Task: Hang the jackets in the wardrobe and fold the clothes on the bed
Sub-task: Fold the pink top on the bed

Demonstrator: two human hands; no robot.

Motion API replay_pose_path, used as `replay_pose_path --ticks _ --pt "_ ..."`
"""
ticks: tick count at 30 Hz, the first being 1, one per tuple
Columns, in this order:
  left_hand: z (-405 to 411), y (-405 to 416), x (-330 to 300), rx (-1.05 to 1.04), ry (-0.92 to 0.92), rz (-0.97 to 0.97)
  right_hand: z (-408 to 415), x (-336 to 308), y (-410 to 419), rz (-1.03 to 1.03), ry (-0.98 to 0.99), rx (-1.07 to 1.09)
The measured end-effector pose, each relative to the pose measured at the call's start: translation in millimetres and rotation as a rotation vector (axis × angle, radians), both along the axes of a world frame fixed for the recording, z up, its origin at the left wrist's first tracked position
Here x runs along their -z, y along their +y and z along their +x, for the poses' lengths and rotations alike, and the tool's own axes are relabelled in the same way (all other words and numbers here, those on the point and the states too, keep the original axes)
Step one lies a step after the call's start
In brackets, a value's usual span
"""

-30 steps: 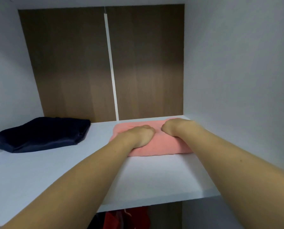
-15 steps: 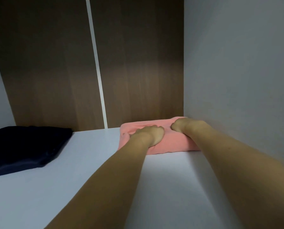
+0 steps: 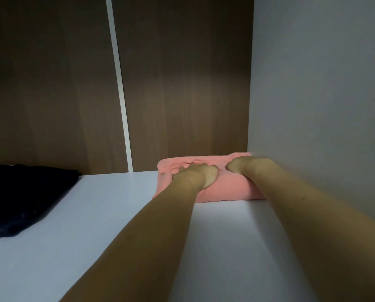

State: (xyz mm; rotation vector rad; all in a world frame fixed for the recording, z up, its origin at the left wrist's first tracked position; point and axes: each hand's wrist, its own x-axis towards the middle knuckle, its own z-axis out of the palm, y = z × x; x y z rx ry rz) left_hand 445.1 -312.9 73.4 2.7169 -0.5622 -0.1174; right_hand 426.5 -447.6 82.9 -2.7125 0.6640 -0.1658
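On the far left of the white wardrobe shelf [image 3: 99, 214], a dark folded garment [image 3: 23, 197], lying flat and well apart from the hands. Behind it, a brown wood-grain back panel [image 3: 182, 83] split by a thin white vertical strip [image 3: 119, 83].

Right of centre, two bare forearms stretched forward and slightly upward from the bottom edge, side by side, reaching deep into the shelf. Left hand [image 3: 195, 175] palm down on the folded pink cloth [image 3: 223, 188], fingers spread forward and pressing into the fabric, which puckers around them; grip released, flat contact only. Just beside it, right hand [image 3: 239, 166] also on top of the cloth, knuckles raised and fingers bent downward out of sight; cannot tell whether grasping fabric or merely pushing.

Pink cloth seated at the rear right corner of the shelf, back edge against the wood panel, right end touching the grey side wall [image 3: 324, 105], front fold facing the camera. Right forearm close alongside that wall.
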Motion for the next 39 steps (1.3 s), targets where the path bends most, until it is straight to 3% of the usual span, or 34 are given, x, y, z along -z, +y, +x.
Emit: replay_pose_path --ticks 11,14,19,25,39 --pt "3 -1 5 -0.03 -0.036 -0.045 -15 -2 1 -0.02 -0.018 -0.037" --pt "-7 12 1 -0.018 -0.176 -0.073 -33 -13 9 -0.23 -0.076 0.013" --pt "-30 68 -16 -0.01 -0.517 0.098 -72 -32 38 -0.432 -0.276 0.009" --pt "-76 167 -41 -0.065 -0.595 0.049 -118 -49 119 -0.326 -0.351 -0.166" --pt "-248 415 -65 -0.264 -0.725 0.16 -239 -63 356 -0.165 -0.496 -0.514"
